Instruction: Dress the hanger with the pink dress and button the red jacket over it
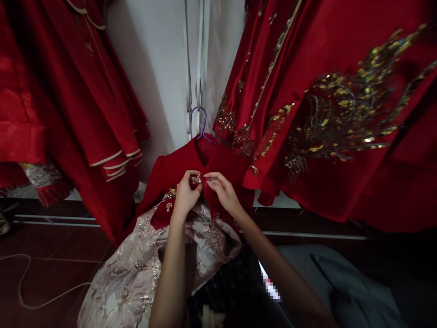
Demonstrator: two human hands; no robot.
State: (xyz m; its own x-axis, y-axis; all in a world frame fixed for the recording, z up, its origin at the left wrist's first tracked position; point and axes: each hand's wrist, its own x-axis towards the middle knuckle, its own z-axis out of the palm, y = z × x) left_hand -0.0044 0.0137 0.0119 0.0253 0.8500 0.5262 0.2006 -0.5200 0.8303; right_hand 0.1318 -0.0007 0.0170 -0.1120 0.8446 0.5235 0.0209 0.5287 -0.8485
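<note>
A red jacket (174, 168) hangs from a purple hanger (204, 123) in front of me, its neck open in a V. My left hand (187, 193) pinches one front edge at a pearly button (199, 178). Close beside it, my right hand (221, 189) pinches the opposite front edge, where a bit of red shows between the fingertips; whether that is a loop or cloth I cannot tell. Lower on the jacket sits another beaded button (169, 207). Pale floral fabric (126, 273) with a metallic sheen spreads below the jacket, under my forearms.
Red garments with cream piping (99, 114) hang at the left. A red garment with gold sequins (337, 114) hangs at the right. Behind the hanger are white metal bars (200, 54). A white cable (25, 291) lies on the dark tiled floor (64, 269).
</note>
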